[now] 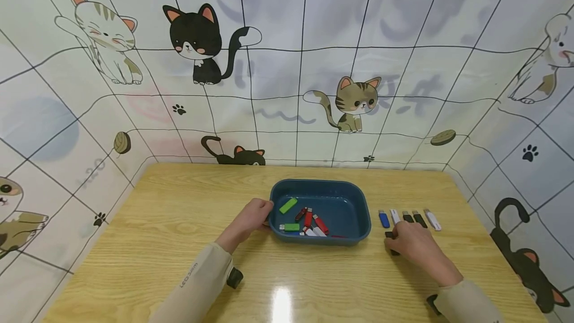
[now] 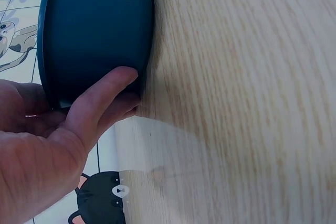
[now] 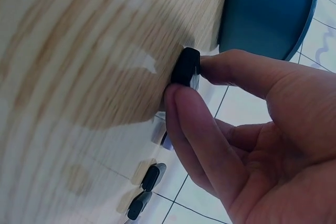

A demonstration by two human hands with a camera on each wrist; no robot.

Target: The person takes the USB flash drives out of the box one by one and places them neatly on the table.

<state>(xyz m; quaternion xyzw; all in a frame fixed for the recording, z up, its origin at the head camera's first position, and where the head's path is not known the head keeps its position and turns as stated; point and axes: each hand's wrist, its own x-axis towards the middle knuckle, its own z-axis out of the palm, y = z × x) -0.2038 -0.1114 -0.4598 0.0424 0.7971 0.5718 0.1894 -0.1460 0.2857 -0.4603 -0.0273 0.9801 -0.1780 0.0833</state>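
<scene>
A dark blue plastic bin [image 1: 354, 206] stands on the table with several USB flash drives inside, among them a green flash drive [image 1: 288, 205] and a red flash drive [image 1: 320, 224]. My left hand [image 1: 254, 214] grips the bin's left end, the thumb lying along its outer wall in the left wrist view. Right of the bin, my right hand [image 1: 414, 244] pinches a black flash drive [image 3: 186, 67] between thumb and fingers, low over the tabletop. Just beyond that hand, a blue flash drive [image 1: 383, 219], a white flash drive [image 1: 394, 216] and several others form a row.
The wooden table [image 1: 193, 198] meets a cat-print cloth wall [image 1: 278, 74] at its back and sides. Light glares on the tabletop near the front. Two black flash drives in the row sit partly behind my right hand.
</scene>
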